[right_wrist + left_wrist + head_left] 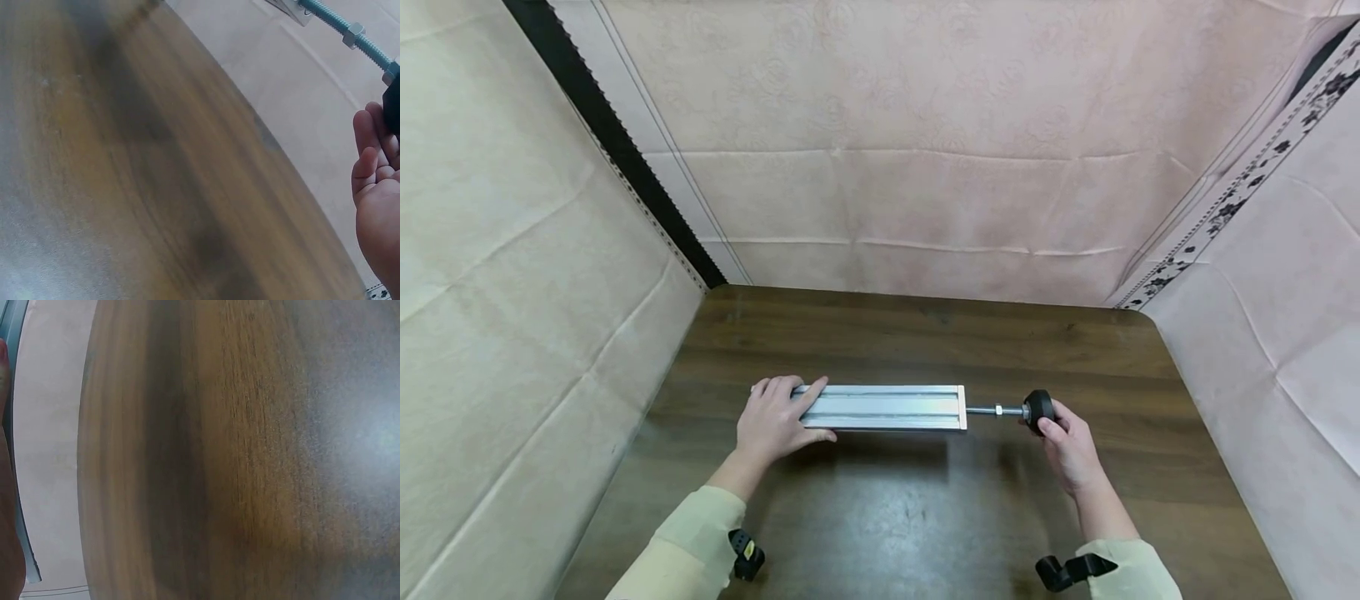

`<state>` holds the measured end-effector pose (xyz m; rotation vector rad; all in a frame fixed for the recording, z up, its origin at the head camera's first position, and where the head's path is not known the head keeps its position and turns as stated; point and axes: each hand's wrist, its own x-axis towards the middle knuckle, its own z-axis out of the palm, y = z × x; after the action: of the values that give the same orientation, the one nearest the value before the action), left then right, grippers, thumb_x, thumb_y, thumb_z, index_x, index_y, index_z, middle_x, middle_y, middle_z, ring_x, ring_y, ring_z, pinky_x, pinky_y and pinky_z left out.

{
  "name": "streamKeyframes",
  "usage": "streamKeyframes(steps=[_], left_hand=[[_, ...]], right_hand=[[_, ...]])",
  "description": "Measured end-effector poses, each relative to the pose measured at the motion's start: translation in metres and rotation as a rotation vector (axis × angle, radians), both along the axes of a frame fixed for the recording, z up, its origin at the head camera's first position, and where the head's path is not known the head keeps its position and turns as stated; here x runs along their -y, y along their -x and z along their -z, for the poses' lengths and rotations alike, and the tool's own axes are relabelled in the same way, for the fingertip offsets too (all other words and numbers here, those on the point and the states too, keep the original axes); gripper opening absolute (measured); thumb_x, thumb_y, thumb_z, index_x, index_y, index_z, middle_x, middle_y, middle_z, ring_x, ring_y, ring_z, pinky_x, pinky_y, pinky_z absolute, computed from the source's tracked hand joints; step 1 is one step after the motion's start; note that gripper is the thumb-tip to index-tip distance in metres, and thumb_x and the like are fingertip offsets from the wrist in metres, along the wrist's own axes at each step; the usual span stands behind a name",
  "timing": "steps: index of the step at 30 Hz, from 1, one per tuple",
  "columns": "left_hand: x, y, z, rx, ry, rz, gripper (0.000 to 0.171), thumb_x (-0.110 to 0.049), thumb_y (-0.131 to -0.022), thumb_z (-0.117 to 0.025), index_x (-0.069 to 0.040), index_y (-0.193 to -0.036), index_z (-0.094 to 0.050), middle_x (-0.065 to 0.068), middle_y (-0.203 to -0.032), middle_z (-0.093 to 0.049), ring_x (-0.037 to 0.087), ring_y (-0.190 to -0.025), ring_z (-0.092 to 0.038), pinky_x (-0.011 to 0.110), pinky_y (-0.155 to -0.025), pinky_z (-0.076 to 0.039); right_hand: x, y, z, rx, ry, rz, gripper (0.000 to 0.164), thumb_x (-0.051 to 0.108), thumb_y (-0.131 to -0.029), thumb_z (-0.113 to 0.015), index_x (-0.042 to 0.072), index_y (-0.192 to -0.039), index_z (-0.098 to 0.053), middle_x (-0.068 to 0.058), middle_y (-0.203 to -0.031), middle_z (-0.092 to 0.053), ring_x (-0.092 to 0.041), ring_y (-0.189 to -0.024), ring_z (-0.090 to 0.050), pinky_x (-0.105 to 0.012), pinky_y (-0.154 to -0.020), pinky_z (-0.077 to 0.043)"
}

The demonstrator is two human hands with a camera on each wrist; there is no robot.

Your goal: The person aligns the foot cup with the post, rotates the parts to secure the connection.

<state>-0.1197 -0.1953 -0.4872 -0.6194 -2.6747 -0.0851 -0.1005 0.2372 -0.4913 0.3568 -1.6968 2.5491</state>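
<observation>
A silver aluminium profile (891,407) with lengthwise grooves is held level above the table. My left hand (775,421) grips its left end, thumb along the near edge and fingers over the far side. From the profile's right end cap a threaded rod (985,410) sticks out, carrying a hex nut (354,35) partway along. At the rod's outer end sits a round black levelling foot (1039,411), which my right hand (1071,446) holds between thumb and fingers. In the left wrist view, only slivers of the profile (28,553) and hand show at the left edge.
Below lies a brown wood-grain table (880,517), with shadows of the hands and profile on it. Pale cloth walls (925,200) enclose it at the back and both sides. Black camera mounts (747,554) are strapped on both sleeves.
</observation>
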Motion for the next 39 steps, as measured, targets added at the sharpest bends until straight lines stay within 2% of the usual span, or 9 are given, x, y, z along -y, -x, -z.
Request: streamKeyframes(steps=[7,14,21,25,28,29,32,35,39], left_hand=[[0.0,-0.006,0.0,0.044,0.017,-0.028,0.094,-0.073,-0.056,-0.069,-0.026,-0.135,-0.053,0.01,-0.109,-0.054,0.027,-0.1,-0.05,0.049,-0.089,-0.036],[0.0,-0.014,0.005,0.054,-0.02,-0.04,0.093,-0.082,-0.061,-0.055,-0.025,-0.135,-0.053,0.01,-0.109,-0.054,0.026,-0.1,-0.051,0.048,-0.09,-0.037],[-0.004,-0.019,0.01,0.036,-0.074,-0.041,0.091,-0.073,-0.057,-0.069,-0.025,-0.133,-0.055,0.011,-0.108,-0.054,0.026,-0.1,-0.051,0.047,-0.089,-0.038],[-0.003,-0.022,0.01,0.072,-0.071,-0.055,0.093,-0.084,-0.063,-0.049,-0.024,-0.134,-0.054,0.01,-0.109,-0.054,0.026,-0.102,-0.05,0.047,-0.09,-0.037],[-0.001,-0.024,0.009,0.076,-0.081,-0.055,0.096,-0.087,-0.065,-0.032,-0.024,-0.133,-0.055,0.01,-0.108,-0.053,0.026,-0.102,-0.05,0.047,-0.09,-0.037],[-0.001,-0.024,0.009,0.075,-0.084,-0.056,0.095,-0.087,-0.065,-0.033,-0.024,-0.133,-0.055,0.01,-0.108,-0.053,0.026,-0.101,-0.05,0.047,-0.09,-0.037],[0.0,-0.024,0.006,0.063,-0.093,-0.059,0.092,-0.082,-0.062,-0.054,-0.023,-0.132,-0.056,0.01,-0.108,-0.053,0.026,-0.101,-0.05,0.047,-0.09,-0.037],[0.001,-0.025,0.006,0.055,-0.094,-0.062,0.091,-0.071,-0.056,-0.071,-0.023,-0.132,-0.056,0.01,-0.108,-0.054,0.026,-0.101,-0.05,0.047,-0.089,-0.038],[0.003,-0.025,0.006,0.041,-0.102,-0.054,0.092,-0.067,-0.054,-0.076,-0.022,-0.132,-0.056,0.011,-0.107,-0.054,0.027,-0.101,-0.051,0.048,-0.089,-0.038]], right_hand=[[0.002,0.002,-0.013,-0.061,0.022,-0.025,0.039,-0.015,-0.086,-0.041,0.007,-0.107,-0.066,-0.005,-0.1,-0.067,-0.015,-0.091,-0.062,-0.022,-0.084,-0.043],[-0.001,-0.001,-0.027,-0.064,-0.024,-0.052,0.036,-0.012,-0.086,-0.047,0.008,-0.109,-0.065,-0.005,-0.102,-0.065,-0.012,-0.092,-0.058,-0.02,-0.081,-0.045],[-0.004,-0.002,-0.033,-0.118,-0.003,-0.089,0.034,-0.01,-0.087,-0.049,0.005,-0.114,-0.063,-0.009,-0.109,-0.065,-0.013,-0.096,-0.058,-0.021,-0.083,-0.044],[-0.007,-0.003,-0.038,-0.088,-0.114,-0.087,0.039,-0.012,-0.085,-0.049,0.01,-0.114,-0.064,-0.004,-0.109,-0.065,-0.011,-0.096,-0.058,-0.02,-0.081,-0.045],[-0.01,-0.003,-0.043,-0.068,-0.286,-0.071,0.044,-0.011,-0.083,-0.051,0.016,-0.115,-0.064,0.002,-0.111,-0.064,-0.008,-0.095,-0.058,-0.019,-0.078,-0.045],[-0.011,-0.003,-0.045,-0.069,-0.337,-0.067,0.044,-0.011,-0.083,-0.052,0.016,-0.116,-0.064,0.003,-0.113,-0.064,-0.008,-0.096,-0.058,-0.019,-0.078,-0.045],[-0.013,-0.001,-0.05,-0.093,-0.448,-0.066,0.043,-0.011,-0.082,-0.055,0.012,-0.118,-0.062,0.005,-0.119,-0.061,-0.008,-0.099,-0.057,-0.02,-0.077,-0.046],[-0.013,0.0,-0.054,-0.129,-0.48,-0.074,0.043,-0.013,-0.08,-0.057,0.007,-0.118,-0.06,0.002,-0.122,-0.058,-0.009,-0.101,-0.057,-0.02,-0.078,-0.046],[-0.014,0.0,-0.055,-0.152,-0.487,-0.082,0.046,-0.014,-0.08,-0.058,0.005,-0.121,-0.059,0.001,-0.122,-0.057,-0.009,-0.101,-0.057,-0.02,-0.078,-0.046]])
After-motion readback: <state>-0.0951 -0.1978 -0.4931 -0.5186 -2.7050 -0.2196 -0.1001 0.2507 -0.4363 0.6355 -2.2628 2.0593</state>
